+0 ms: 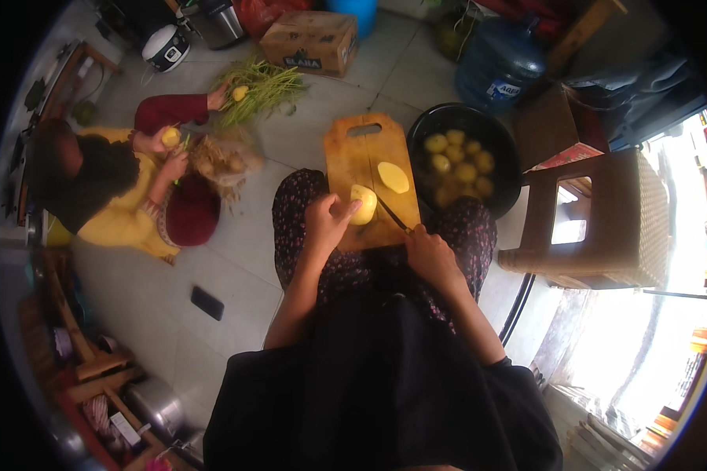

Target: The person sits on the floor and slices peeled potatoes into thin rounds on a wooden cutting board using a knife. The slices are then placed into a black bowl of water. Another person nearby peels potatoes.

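A wooden cutting board (365, 154) with a handle slot lies before me, between my knees. My left hand (325, 221) grips a peeled potato (363, 205) on the board's left side. My right hand (430, 253) holds a kitchen knife (393, 213) by its handle; the dark blade points up and left, close to the potato's right side. Farther up on the board lies a flat-cut piece of potato (393, 177). Just right of the board, a black tub (509, 194) holds water and several peeled potatoes (455, 154).
At left, a co-worker (115, 200) peels a potato with a green peeler near a plastic bag of peelings (218, 159). Long green beans (259, 88) and a phone (207, 302) lie on the floor. A plastic stool (607, 218) and a water gallon (499, 62) stand at right.
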Motion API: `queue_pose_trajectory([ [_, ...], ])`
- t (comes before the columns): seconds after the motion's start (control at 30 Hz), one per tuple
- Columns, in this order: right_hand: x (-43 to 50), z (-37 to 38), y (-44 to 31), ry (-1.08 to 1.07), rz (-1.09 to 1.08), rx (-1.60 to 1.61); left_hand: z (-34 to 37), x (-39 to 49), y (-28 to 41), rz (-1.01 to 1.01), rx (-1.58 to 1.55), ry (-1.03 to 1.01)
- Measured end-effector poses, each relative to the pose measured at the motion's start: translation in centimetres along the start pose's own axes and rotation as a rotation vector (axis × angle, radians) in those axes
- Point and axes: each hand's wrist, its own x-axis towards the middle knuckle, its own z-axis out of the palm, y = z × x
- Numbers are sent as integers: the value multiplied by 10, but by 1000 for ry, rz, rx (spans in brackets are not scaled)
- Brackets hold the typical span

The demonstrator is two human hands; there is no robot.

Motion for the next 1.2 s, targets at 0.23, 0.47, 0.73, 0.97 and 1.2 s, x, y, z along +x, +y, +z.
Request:
queue_pose_trajectory([
  [0.23,-18,13,-26,251,-139,155,7,2,13,116,-123,74],
  [0.47,-24,7,-44,169,-69,22,9,2,20,109,-139,53],
  [0.73,-9,19,-38,90,-60,-112,4,5,20,123,-143,-9],
  [0.97,20,58,-35,106,-24,-224,12,4,1,25,-379,-18],
  [1.2,27,32,-30,145,-154,-135,17,2,-18,94,-484,-35],
])
